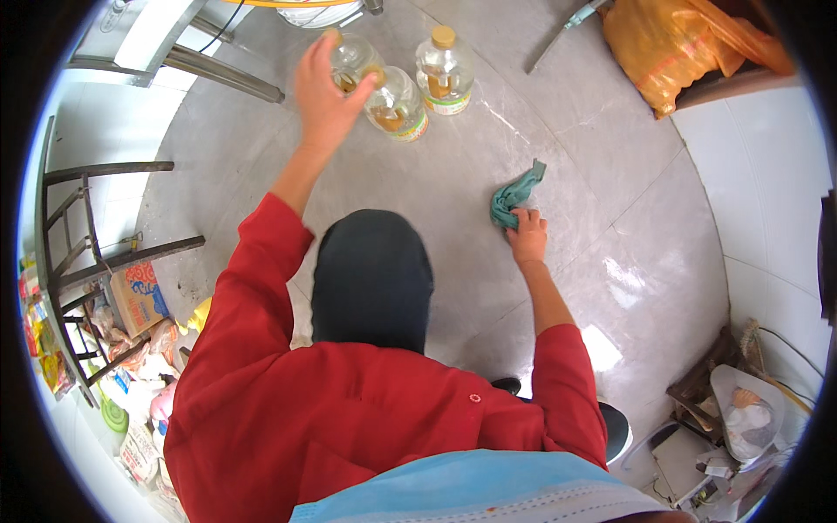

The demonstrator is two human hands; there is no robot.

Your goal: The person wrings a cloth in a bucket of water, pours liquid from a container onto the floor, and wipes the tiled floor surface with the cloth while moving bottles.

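My left hand (325,91) is blurred over two clear plastic bottles with yellow caps, its thumb and fingers spread apart. The fingers overlap the cap of the rear bottle (358,53), and the thumb is at the cap of the front bottle (397,98); whether it touches either cap is unclear. A third bottle (444,72) of the same kind stands upright just to the right. Down on the tiled floor (458,170), my right hand (528,238) grips one end of a bunched green cloth (513,196).
Metal legs (225,72) of a piece of furniture stand left of the bottles. A dark-framed stool or rack (124,258) and a cardboard box (138,297) are at far left. An orange plastic bag (673,49) is at upper right. A clear plastic container (749,412) sits at lower right.
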